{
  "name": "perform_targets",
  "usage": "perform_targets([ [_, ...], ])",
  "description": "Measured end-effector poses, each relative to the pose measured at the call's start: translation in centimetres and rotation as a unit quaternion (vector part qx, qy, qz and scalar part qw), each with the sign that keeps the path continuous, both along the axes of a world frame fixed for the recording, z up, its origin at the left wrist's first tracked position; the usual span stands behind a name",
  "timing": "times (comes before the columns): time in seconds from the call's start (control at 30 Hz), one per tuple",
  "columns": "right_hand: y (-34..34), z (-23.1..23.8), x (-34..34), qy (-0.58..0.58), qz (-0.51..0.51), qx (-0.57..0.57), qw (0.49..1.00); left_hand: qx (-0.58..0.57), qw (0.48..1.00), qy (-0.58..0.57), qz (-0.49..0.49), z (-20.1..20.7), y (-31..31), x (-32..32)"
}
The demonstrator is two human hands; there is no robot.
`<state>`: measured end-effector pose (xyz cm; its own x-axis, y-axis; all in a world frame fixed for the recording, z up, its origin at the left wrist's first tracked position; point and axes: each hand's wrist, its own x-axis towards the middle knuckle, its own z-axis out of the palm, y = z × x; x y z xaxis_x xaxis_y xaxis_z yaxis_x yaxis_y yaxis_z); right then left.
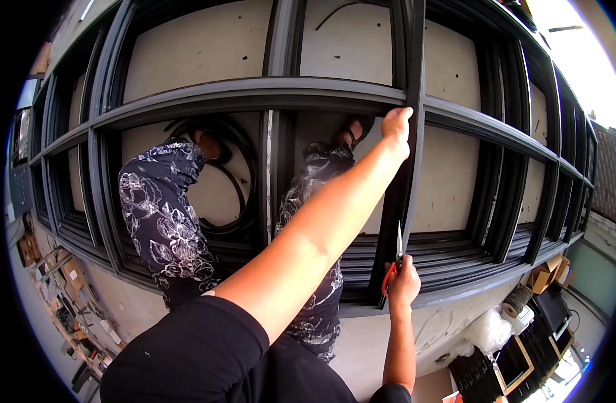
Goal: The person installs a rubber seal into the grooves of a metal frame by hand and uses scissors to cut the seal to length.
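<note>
A stack of dark grey metal frames (pixel 254 87) with crossing bars spreads across the view. My left arm reaches far forward, and my left hand (pixel 397 127) is closed against a lengthwise bar (pixel 414 74), close to where it meets a crossbar; its fingertips are partly hidden. Nearer to me, my right hand (pixel 403 282) grips a pair of scissors (pixel 390 274) with red handles. The blades point away from me, beside the same bar. A black flexible strip (pixel 244 188) lies coiled on the floor inside one opening, around my left foot.
My legs in patterned trousers (pixel 163 201) stand within the frame openings. Small dark scraps dot the pale floor (pixel 200 47). At the lower right are a clear plastic bag (pixel 489 330), a cardboard box (pixel 548 274) and a spool (pixel 517 300). Cluttered shelving (pixel 73 295) lines the lower left.
</note>
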<state>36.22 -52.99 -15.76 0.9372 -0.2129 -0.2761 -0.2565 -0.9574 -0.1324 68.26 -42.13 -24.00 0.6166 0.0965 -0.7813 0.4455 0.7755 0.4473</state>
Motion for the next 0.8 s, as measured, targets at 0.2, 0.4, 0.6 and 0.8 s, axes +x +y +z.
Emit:
perform_targets([
  [0.2, -1.2, 1.0, -1.1, -0.052, -0.056, 0.131, 0.988, -0.105, 0.977, -0.184, -0.012, 4.1, 2.9, 1.7],
  [0.4, 0.4, 6.2, 1.6, -0.207, -0.169, 0.274, 0.924, -0.099, 0.949, -0.296, 0.039, 17.9, 20.2, 5.2],
  [0.6, 6.4, 12.8, 6.5, -0.248, -0.147, 0.480, 0.829, 0.082, 0.894, -0.433, -0.088, 29.0, 32.8, -4.7],
  [0.8, 16.2, 17.0, 6.7, 0.126, -0.001, 0.703, 0.700, 0.135, 0.920, -0.295, -0.221, 28.8, 35.7, -21.9],
])
